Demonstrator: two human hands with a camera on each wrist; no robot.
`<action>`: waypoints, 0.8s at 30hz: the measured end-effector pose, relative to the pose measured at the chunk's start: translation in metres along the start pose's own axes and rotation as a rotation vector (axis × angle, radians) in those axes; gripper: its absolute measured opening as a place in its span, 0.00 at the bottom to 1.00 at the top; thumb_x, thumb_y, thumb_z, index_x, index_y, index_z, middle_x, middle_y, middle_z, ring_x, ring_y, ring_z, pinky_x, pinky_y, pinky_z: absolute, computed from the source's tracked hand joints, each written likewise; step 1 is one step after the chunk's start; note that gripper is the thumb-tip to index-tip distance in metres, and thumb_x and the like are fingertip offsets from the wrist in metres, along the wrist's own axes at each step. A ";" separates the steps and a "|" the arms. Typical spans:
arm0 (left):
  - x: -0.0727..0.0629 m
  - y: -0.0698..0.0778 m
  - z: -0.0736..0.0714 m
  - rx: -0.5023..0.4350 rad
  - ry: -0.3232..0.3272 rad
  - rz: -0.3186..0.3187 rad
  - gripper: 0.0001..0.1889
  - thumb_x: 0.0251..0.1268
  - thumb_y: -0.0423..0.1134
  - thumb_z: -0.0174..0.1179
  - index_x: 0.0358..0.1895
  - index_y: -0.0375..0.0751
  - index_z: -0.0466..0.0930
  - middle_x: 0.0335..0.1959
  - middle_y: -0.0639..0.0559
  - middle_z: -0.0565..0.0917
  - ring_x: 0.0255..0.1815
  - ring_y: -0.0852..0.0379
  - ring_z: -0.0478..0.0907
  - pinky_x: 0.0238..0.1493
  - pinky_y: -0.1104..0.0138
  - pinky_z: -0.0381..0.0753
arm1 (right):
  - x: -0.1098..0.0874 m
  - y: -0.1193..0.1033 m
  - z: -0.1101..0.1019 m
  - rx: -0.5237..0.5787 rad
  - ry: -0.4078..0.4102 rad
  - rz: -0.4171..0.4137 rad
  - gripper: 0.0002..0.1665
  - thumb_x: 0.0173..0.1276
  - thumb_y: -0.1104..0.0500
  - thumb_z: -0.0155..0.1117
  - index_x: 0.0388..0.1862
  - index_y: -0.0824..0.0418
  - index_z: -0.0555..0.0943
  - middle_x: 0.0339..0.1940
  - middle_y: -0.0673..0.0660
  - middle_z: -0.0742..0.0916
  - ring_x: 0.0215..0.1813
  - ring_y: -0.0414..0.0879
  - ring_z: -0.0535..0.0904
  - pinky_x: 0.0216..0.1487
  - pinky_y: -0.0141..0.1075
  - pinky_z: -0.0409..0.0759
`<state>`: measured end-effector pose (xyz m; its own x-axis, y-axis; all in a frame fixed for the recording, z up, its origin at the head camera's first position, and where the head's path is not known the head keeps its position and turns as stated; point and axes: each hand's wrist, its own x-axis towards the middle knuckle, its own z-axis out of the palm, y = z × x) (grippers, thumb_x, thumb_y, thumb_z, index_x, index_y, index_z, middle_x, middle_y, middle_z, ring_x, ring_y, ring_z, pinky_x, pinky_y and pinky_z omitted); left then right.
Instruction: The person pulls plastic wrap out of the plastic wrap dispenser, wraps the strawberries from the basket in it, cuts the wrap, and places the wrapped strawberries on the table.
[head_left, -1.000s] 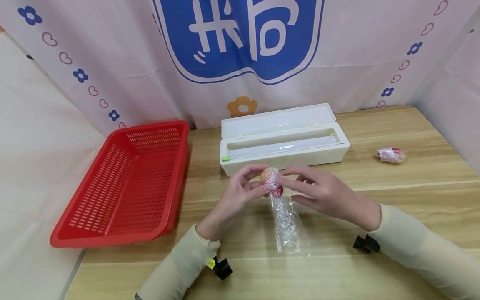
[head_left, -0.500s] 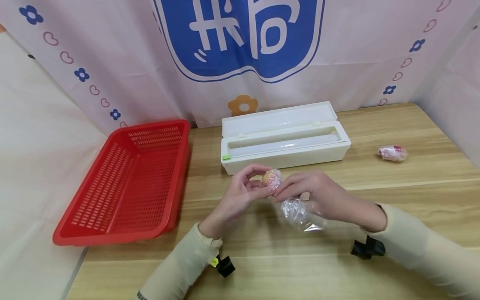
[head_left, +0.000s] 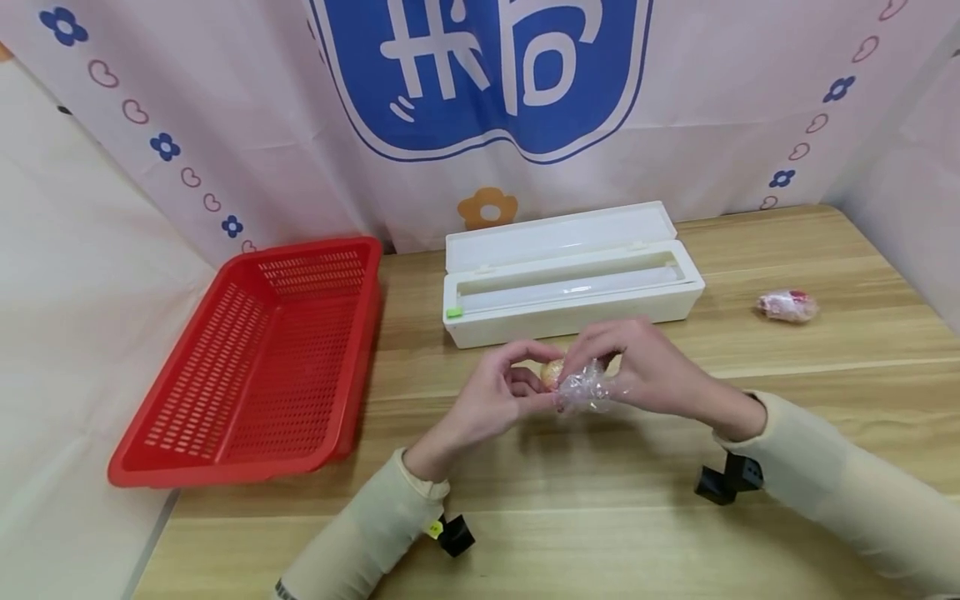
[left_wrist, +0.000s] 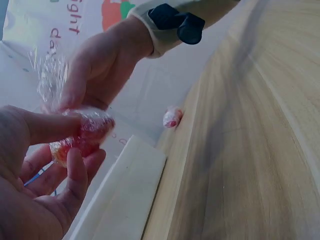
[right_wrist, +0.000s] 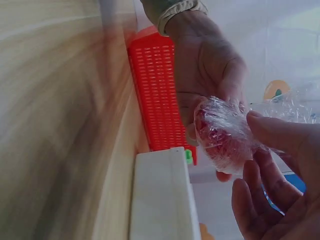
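A small round red-and-yellow thing (head_left: 552, 374), possibly a fruit, is held in front of the white box. My left hand (head_left: 489, 398) grips it between thumb and fingers. Clear cling film (head_left: 584, 388) is wrapped round it, crinkled and shiny, and a loose tail of film stands off in the left wrist view. Pinched in my right hand (head_left: 651, 373) is the film at the thing's right side. Through the film, the right wrist view shows the thing's mostly red surface (right_wrist: 216, 137). Fingers partly cover it in each view.
Behind the hands stands a white cling film box (head_left: 577, 312), lid raised, with a roll inside. A red perforated basket (head_left: 341, 417) is at the left. Another film-wrapped reddish thing (head_left: 787, 306) lies at the right on the wooden table (head_left: 600, 533). A printed curtain hangs behind.
The film tail that hung down toward the table is now gathered up by my right hand beside the thing. Both hands have shifted slightly right, and the thing has turned in the left hand.
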<state>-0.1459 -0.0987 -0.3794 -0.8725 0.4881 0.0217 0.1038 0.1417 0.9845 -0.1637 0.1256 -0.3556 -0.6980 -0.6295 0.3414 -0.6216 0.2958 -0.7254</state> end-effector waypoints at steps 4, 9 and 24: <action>-0.001 -0.002 0.001 0.034 -0.010 -0.006 0.26 0.57 0.24 0.67 0.60 0.40 0.77 0.58 0.43 0.79 0.39 0.57 0.83 0.43 0.67 0.86 | 0.002 0.006 0.002 0.088 0.005 0.127 0.11 0.51 0.65 0.79 0.29 0.49 0.89 0.33 0.47 0.89 0.35 0.40 0.81 0.36 0.32 0.81; -0.002 -0.006 0.002 -0.007 -0.039 0.040 0.27 0.62 0.27 0.64 0.66 0.41 0.73 0.63 0.42 0.78 0.47 0.51 0.84 0.50 0.64 0.86 | 0.003 0.009 0.003 0.145 0.034 0.227 0.11 0.51 0.66 0.78 0.31 0.51 0.89 0.34 0.49 0.89 0.33 0.43 0.77 0.33 0.31 0.77; -0.003 -0.011 0.013 -0.106 0.044 0.047 0.26 0.61 0.28 0.66 0.64 0.43 0.75 0.62 0.43 0.80 0.49 0.48 0.87 0.45 0.60 0.88 | -0.001 0.006 0.012 0.140 0.112 0.310 0.10 0.53 0.63 0.78 0.34 0.55 0.87 0.36 0.53 0.89 0.38 0.42 0.79 0.38 0.30 0.78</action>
<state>-0.1386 -0.0902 -0.3924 -0.8884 0.4532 0.0732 0.0958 0.0271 0.9950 -0.1621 0.1190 -0.3675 -0.8852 -0.4401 0.1504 -0.3252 0.3543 -0.8768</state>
